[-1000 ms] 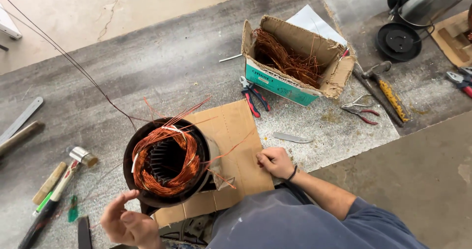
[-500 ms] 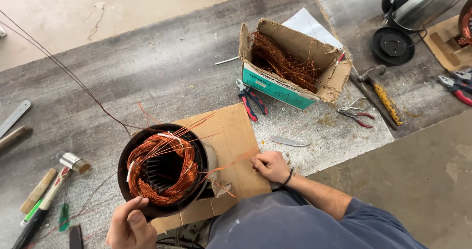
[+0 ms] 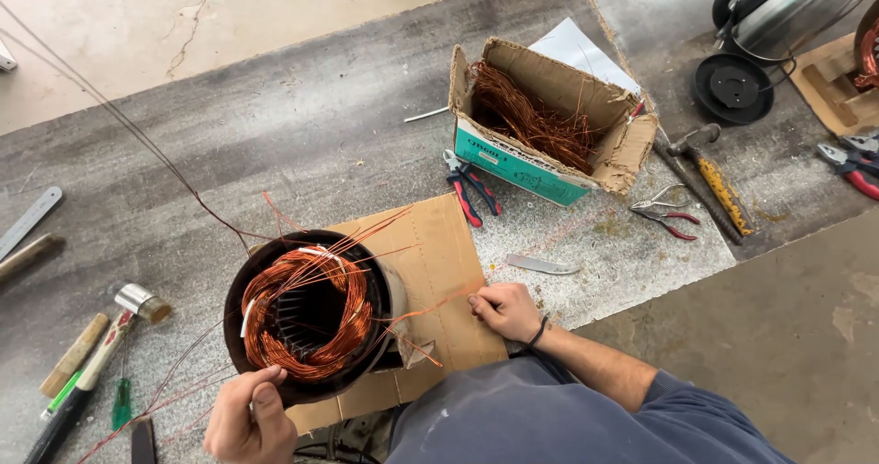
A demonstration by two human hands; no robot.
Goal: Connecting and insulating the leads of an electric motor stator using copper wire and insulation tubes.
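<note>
A black motor stator (image 3: 307,313) wound with copper wire coils stands on a flat piece of cardboard (image 3: 439,272) on the workbench. My left hand (image 3: 245,418) is at the stator's near rim, fingers pinched on thin copper wire there. My right hand (image 3: 505,310) rests on the cardboard to the right of the stator, closed on copper wire strands (image 3: 430,304) that stretch from the coil. More loose wire ends fan out from the top of the coil toward the upper right.
An open cardboard box (image 3: 549,116) of scrap copper wire sits behind. Pliers (image 3: 472,189), small cutters (image 3: 664,209), a hammer (image 3: 710,175), a metal blade (image 3: 540,264) lie around it. At left: a mallet (image 3: 110,336), a stick, screwdrivers, a ruler (image 3: 27,221). A long wire runs up left.
My left hand has risen from below the stator to its near rim and pinched wire there. My right hand stays on the cardboard with the strands.
</note>
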